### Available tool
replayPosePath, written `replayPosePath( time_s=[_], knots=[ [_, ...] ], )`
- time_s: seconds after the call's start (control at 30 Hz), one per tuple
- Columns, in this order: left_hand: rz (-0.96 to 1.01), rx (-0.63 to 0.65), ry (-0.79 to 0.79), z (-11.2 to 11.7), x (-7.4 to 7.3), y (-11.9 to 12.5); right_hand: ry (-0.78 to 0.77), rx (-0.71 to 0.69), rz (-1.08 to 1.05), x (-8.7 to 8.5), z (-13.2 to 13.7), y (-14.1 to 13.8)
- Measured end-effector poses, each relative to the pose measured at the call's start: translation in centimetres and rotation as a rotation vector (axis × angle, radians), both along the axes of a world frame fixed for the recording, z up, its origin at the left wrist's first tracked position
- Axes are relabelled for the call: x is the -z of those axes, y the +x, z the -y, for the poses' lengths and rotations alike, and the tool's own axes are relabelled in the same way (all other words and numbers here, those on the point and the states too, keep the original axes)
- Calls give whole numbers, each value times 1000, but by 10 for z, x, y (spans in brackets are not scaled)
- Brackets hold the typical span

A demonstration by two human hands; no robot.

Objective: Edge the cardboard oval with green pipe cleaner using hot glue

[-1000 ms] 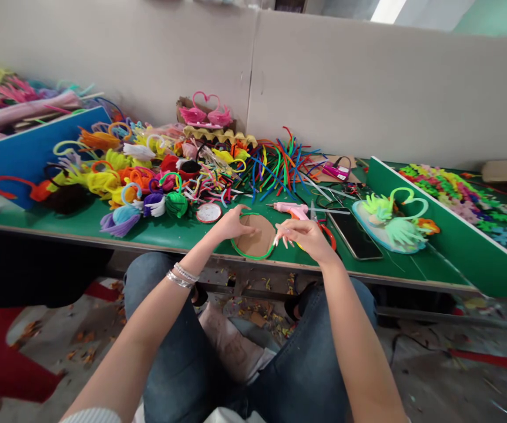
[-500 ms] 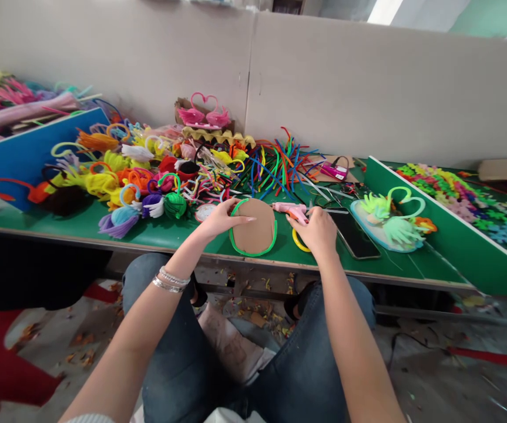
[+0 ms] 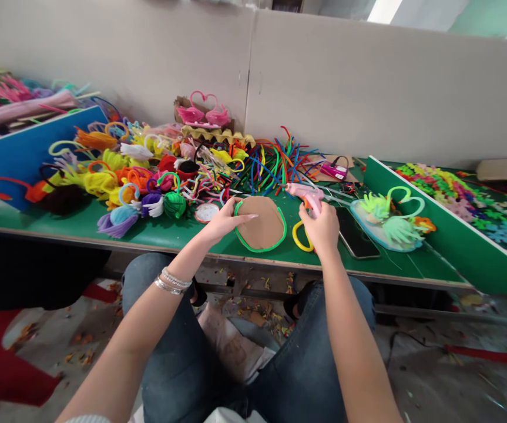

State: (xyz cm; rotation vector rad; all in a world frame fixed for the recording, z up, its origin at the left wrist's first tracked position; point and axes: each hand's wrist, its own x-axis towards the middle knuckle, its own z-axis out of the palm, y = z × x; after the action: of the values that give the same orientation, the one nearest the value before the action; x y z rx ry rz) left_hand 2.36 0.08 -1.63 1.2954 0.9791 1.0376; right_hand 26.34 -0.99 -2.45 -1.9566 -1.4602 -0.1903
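Note:
My left hand point(image 3: 225, 221) grips the left edge of a round cardboard disc point(image 3: 261, 223), thumb on top. A green pipe cleaner runs along the disc's left, bottom and right rim; the top edge is bare cardboard. My right hand point(image 3: 321, 226) is wrapped around a pink hot glue gun point(image 3: 306, 192), its nozzle pointing left, above and to the right of the disc. Beneath that hand lies a yellow ring-shaped handle point(image 3: 301, 237), partly hidden. A black phone point(image 3: 358, 232) rests just right of my right hand.
Yarn-and-pipe-cleaner swans point(image 3: 116, 194) crowd the left of the green table, beside a blue divider point(image 3: 37, 155). Loose pipe cleaners point(image 3: 275, 164) are heaped at the back. A pale green swan pair point(image 3: 396, 220) stands on the right, before a green divider point(image 3: 438, 229).
My right hand has raised the glue gun off the table and tilted it. The disc has shifted slightly right and turned in my left hand.

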Motion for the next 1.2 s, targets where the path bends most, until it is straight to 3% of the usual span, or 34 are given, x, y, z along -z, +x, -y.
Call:
replayPosePath(
  time_s=[0.13, 0.27, 0.5, 0.7, 1.2],
  knots=[
    [15, 65, 22, 1, 3, 3, 198, -99, -92, -2, 4, 0],
    [-32, 47, 65, 2, 3, 5, 271, -197, -117, -3, 8, -7],
    [-56, -5, 177, 1, 6, 9, 227, -212, -52, 0, 14, -18],
    [-100, 4, 165, 3, 3, 10, 220, -252, 94, 2, 16, -22],
    [-162, 23, 238, 1, 11, 10, 187, -271, 103, 1, 20, -27]
  ],
)
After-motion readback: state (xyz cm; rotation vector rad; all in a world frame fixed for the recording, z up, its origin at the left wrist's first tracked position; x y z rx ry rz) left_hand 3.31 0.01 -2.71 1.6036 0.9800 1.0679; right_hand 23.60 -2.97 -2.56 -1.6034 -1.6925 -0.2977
